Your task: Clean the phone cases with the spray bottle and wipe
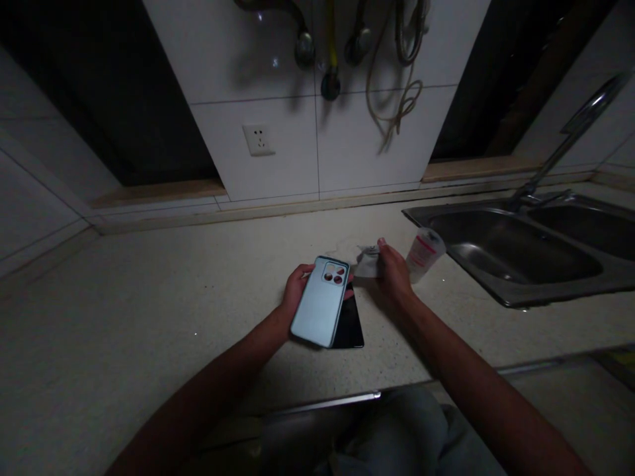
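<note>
My left hand (296,289) is closed around a pale blue phone case (319,307), tilted with its back facing up. Skin tones show through its round camera cutouts. Just behind and to the right of the case, a black phone (350,327) lies on the counter, partly covered by it. My right hand (395,272) pinches a thin, pale grey crumpled piece (368,263), which could be tissue or cloth; I cannot tell which. Beside my right hand stands a translucent plastic cup (424,253) with red print, partly hidden by that hand.
The pale speckled counter (149,297) runs along a tiled wall with a socket (258,140). At the right is a steel double sink (501,248) with a tall faucet (570,135). Pipes and a looped cord (404,106) hang on the wall. The light is dim.
</note>
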Tool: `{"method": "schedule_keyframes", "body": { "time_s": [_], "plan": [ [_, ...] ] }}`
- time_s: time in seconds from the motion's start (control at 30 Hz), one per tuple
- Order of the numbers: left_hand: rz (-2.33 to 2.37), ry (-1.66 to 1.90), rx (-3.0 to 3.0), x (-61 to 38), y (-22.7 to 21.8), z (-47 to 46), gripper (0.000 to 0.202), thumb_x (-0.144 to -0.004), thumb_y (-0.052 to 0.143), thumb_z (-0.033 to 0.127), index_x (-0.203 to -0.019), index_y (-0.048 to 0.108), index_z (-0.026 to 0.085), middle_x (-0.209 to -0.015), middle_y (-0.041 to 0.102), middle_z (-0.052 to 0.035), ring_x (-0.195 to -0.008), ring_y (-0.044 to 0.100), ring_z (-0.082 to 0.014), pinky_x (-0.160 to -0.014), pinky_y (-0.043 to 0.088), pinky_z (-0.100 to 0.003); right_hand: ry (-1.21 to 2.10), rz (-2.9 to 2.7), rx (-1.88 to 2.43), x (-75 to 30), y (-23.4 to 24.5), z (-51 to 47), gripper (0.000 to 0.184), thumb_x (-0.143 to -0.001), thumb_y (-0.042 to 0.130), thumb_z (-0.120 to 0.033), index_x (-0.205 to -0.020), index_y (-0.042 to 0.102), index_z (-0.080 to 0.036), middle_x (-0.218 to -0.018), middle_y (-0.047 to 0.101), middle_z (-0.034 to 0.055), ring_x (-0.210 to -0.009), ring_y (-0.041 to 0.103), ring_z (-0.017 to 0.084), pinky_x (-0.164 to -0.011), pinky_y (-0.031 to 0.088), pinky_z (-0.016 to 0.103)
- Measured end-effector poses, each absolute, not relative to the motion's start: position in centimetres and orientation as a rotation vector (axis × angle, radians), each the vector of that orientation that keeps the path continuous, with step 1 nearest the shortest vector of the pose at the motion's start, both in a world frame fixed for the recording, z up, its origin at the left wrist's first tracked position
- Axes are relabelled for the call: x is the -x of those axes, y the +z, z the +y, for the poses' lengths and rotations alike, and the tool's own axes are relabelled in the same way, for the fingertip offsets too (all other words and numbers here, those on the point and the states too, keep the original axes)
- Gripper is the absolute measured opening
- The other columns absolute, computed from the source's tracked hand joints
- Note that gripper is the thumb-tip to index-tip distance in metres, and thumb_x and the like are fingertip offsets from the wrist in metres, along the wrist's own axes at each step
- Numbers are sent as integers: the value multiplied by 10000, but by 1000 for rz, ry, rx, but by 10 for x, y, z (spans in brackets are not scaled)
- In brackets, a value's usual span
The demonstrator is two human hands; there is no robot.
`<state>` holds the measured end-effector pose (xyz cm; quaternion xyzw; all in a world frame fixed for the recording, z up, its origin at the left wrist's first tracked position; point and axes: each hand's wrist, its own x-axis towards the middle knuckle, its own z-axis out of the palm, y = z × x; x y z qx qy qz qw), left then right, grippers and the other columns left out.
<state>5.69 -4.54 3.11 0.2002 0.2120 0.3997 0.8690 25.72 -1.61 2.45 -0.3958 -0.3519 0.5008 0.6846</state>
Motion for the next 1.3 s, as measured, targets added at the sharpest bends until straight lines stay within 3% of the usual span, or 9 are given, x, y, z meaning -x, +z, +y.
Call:
{"method": "schedule_keyframes", "body": {
  "time_s": [0.1,0.2,0.37,0.5,0.7,0.87,1.07,1.2,1.3],
  "plan": [
    [460,807,-384,-66,35,-56,530,-880,458,419,-1213,641,49,-999,757,-191,-903,737,-315,-810,561,-423,764,-1109,906,-257,28,-24,383,-849,671,-574,-728,633,-212,-754,666,0,-686,619,159,-652,500,287],
    [529,807,-336,-72,34,-59,487,-922,443,455,-1074,687,63,-890,756,-177,-758,736,-284,-719,564,-383,435,-1511,862,-256,30,-34,290,-903,660,-441,-725,645,-212,-921,703,47,-870,657,193,-793,512,339],
    [639,903,-273,-77,25,-58,428,-931,471,488,-926,703,128,-671,704,-93,-566,677,-227,-625,540,-347,128,-2140,644,-243,26,-43,179,-955,618,-345,-864,701,-216,-1052,766,84,-1053,692,244,-947,502,437],
    [590,865,-262,-78,21,-58,441,-922,485,523,-950,702,139,-705,711,-88,-648,702,-248,-700,552,-381,81,-2289,520,-233,25,-49,180,-986,571,-298,-932,715,-205,-1131,766,89,-1097,704,226,-1064,482,456],
    [398,913,-237,-78,17,-57,584,-938,442,624,-1047,680,102,-1017,739,-177,-984,713,-291,-923,520,-424,214,-2363,403,-228,26,-85,223,-981,586,-289,-1109,715,-159,-1120,768,120,-1134,700,221,-1017,551,377],
    [441,988,-266,-80,19,-56,574,-975,385,589,-1091,658,97,-1033,732,-187,-977,711,-290,-890,533,-445,254,-2404,329,-235,20,-123,253,-965,600,-224,-1199,671,-161,-1083,783,79,-1085,721,183,-1028,549,344],
    [455,932,-279,-78,23,-58,602,-967,380,613,-1126,649,99,-1053,730,-175,-917,715,-278,-852,539,-420,-8,-2432,443,-266,27,-129,132,-936,627,-186,-1037,707,-212,-991,795,60,-920,759,194,-993,577,413],
    [447,886,-290,-78,20,-57,673,-943,377,665,-1176,639,90,-1052,723,-186,-866,710,-285,-838,528,-432,-148,-2521,523,-272,38,-118,163,-962,564,-141,-973,712,-209,-1045,779,80,-1001,731,210,-1034,528,473],
    [436,921,-281,-81,17,-56,565,-955,425,612,-1147,649,129,-1019,727,-147,-875,704,-259,-824,518,-388,-216,-2529,599,-271,40,-100,214,-963,532,-102,-989,719,-203,-1099,762,100,-1062,700,225,-1024,511,470]
  ]
}}
